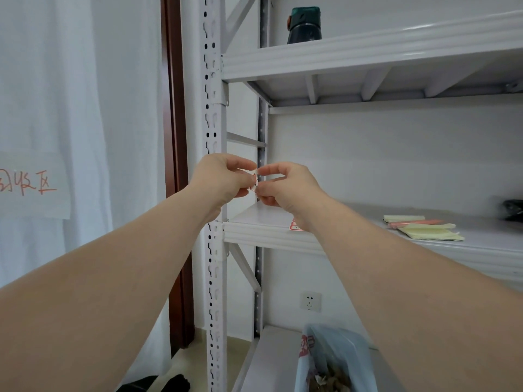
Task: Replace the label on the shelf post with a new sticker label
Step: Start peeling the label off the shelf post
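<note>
A small white sticker label with a red border is pinched between the fingertips of both hands, just right of the white perforated shelf post. My left hand grips its left side and covers part of the post. My right hand grips its right side. Most of the label is hidden by my fingers. A red-and-white sticker sheet lies on the middle shelf, partly behind my right wrist.
Yellow sticky note pads and a pink pen lie on the middle shelf, with a dark object at far right. A dark green bottle stands on the top shelf. A blue plastic bag sits on the lower shelf. A white curtain hangs left.
</note>
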`<state>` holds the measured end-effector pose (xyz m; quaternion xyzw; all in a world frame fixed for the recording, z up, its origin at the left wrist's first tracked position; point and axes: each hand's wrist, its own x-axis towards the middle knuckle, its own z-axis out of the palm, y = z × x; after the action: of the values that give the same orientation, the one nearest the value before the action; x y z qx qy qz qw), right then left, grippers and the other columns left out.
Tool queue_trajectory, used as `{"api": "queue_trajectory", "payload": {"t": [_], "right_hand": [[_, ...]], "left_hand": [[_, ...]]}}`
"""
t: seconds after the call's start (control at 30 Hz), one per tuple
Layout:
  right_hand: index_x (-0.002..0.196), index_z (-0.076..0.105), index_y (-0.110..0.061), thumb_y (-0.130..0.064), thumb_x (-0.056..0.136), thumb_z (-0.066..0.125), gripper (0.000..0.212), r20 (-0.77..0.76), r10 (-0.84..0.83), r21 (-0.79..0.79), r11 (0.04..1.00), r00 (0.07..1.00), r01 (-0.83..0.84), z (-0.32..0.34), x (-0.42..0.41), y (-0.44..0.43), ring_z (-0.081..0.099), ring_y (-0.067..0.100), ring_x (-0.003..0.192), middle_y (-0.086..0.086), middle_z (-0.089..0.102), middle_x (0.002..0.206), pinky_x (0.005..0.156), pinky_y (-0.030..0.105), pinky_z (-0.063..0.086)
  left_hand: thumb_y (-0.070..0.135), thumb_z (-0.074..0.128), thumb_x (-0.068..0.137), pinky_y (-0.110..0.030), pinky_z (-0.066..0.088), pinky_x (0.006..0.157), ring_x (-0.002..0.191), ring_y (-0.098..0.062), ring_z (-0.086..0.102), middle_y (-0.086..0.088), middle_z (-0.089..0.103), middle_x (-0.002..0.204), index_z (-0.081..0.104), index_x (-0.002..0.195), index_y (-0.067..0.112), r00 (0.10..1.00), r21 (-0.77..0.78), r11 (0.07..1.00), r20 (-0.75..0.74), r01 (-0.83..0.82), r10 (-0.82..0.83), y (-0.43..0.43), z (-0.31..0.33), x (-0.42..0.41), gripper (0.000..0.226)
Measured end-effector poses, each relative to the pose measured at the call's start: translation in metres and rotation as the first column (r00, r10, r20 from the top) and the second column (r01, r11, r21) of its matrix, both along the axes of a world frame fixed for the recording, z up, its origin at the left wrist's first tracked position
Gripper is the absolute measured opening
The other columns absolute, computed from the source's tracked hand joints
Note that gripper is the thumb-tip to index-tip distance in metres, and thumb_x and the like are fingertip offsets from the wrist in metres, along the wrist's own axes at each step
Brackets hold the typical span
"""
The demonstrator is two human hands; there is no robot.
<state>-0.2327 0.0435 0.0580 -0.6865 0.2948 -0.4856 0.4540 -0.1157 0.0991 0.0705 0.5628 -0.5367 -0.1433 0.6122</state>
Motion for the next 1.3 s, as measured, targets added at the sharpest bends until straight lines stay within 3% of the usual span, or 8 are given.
{"api": "queue_trajectory", "payload": {"t": [0.23,0.43,0.67,0.8,1.0,1.13,1.2,1.3], "right_hand": [[0.069,0.066,-0.014,0.000,0.076,0.069,0.015,-0.038,-0.054,0.013,0.998,0.998,0.054,-0.004,-0.007,-0.004,0.060,0.016,0.062,0.004,0.065,0.072,0.074,0.029,0.057],[0.072,0.064,-0.009,0.000,0.080,0.066,0.012,0.013,-0.007,0.028,1.000,1.000,0.006,-0.005,-0.018,-0.003,0.057,0.016,0.059,0.006,0.062,0.069,0.060,0.023,0.053],[0.083,0.065,-0.010,-0.004,0.077,0.072,0.011,0.021,0.030,0.043,0.999,0.999,-0.031,-0.010,-0.022,-0.003,0.058,0.016,0.062,0.006,0.065,0.077,0.067,0.028,0.054],[0.078,0.065,-0.012,0.000,0.079,0.068,0.013,0.001,0.030,0.036,0.999,1.000,-0.030,-0.013,-0.020,-0.009,0.057,0.017,0.061,0.008,0.064,0.076,0.067,0.028,0.055],[0.070,0.061,-0.015,0.001,0.082,0.061,0.019,0.014,-0.070,0.054,0.996,0.997,0.069,-0.020,-0.002,-0.035,0.051,0.016,0.053,0.004,0.059,0.068,0.061,0.027,0.052],[0.073,0.055,-0.019,-0.003,0.084,0.060,0.019,-0.009,-0.111,0.052,0.992,0.994,0.112,-0.026,0.023,-0.059,0.049,0.015,0.049,0.003,0.057,0.068,0.062,0.029,0.052],[0.072,0.052,-0.020,-0.002,0.085,0.055,0.023,-0.022,-0.126,0.038,0.991,0.992,0.127,-0.029,0.039,-0.070,0.047,0.017,0.048,0.004,0.054,0.070,0.061,0.032,0.049],[0.068,0.056,-0.020,0.004,0.083,0.044,0.031,-0.086,-0.143,-0.016,0.990,0.986,0.142,-0.034,0.060,-0.082,0.051,0.022,0.059,0.005,0.055,0.077,0.066,0.037,0.054]], "left_hand": [[-0.003,0.065,0.081,-0.024,0.058,0.072,0.068,-0.014,0.061,-0.005,0.062,0.074,0.066,0.078,0.011,1.000,0.007,1.000,-0.004,0.019,-0.019,0.000,-0.003,-0.006,0.015],[-0.003,0.066,0.082,-0.030,0.058,0.077,0.071,-0.019,0.061,-0.012,0.062,0.080,0.063,0.079,0.009,0.995,0.041,0.997,-0.079,0.062,-0.059,0.001,-0.005,-0.014,0.012],[0.000,0.066,0.081,-0.031,0.058,0.077,0.072,-0.013,0.059,-0.005,0.064,0.081,0.068,0.090,0.007,0.999,0.056,0.998,-0.029,0.037,-0.035,0.002,-0.008,-0.024,0.011],[0.002,0.069,0.079,-0.031,0.058,0.077,0.075,-0.013,0.059,-0.005,0.064,0.083,0.069,0.090,0.012,1.000,0.075,0.997,-0.013,0.005,-0.004,-0.005,-0.011,-0.021,0.015],[0.004,0.060,0.081,-0.029,0.054,0.070,0.066,-0.013,0.054,0.002,0.060,0.080,0.069,0.098,0.014,0.961,-0.005,0.962,-0.053,-0.273,0.272,-0.034,-0.020,0.018,0.022],[0.006,0.056,0.084,-0.019,0.038,0.049,0.058,-0.008,0.051,0.004,0.061,0.099,0.067,0.104,0.016,0.894,-0.029,0.894,-0.045,-0.448,0.447,-0.058,-0.030,0.056,0.025],[0.008,0.057,0.085,-0.020,0.042,0.057,0.065,-0.012,0.054,0.004,0.062,0.103,0.066,0.109,0.016,0.868,-0.026,0.868,-0.044,-0.495,0.494,-0.069,-0.036,0.073,0.027],[0.007,0.055,0.084,-0.029,0.049,0.081,0.091,-0.017,0.059,0.001,0.064,0.115,0.064,0.116,0.015,0.843,0.007,0.844,-0.018,-0.537,0.537,-0.080,-0.045,0.090,0.034]]}}
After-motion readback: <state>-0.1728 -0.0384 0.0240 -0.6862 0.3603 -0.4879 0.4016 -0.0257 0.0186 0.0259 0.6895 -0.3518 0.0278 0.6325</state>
